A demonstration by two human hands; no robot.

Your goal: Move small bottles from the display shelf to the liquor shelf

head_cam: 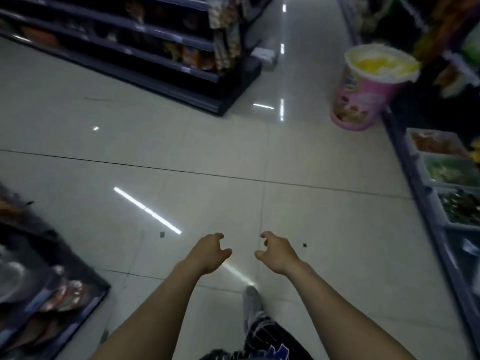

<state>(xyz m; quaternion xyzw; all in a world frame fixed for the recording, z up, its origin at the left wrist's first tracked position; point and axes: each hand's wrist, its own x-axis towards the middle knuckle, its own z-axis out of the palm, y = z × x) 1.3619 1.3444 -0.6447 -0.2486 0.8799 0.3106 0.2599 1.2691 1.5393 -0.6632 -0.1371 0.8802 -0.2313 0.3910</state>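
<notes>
The small bottles could not be made out anywhere among the blurred shelves; neither hand carried one. The left hand (207, 252) and right hand (276, 252) hung low in the centre of the frame, near each other but apart, over a pale tiled floor (181, 157) that lay open across the whole middle of the frame and ran on as a narrow aisle toward the top centre. Three edges closed that room in; a dark shelf unit (161, 55) of packaged goods crossed the upper left, its corner jutting toward the centre; another dark shelf base (85, 305) cut into the lower left; a long shelf rail (426, 203) ran down the right side, with trays (446, 172) of goods behind it. A pink tub (363, 97) with a yellow and white top stood on the floor at the upper right, just beside that rail. Both bare forearms reached up from the bottom edge, converging; both hands were palm down, fingers loosely curled and slack, gripping nothing. A grey shoe (252, 300) showed below and between them, above a dark patterned garment (262, 333).
</notes>
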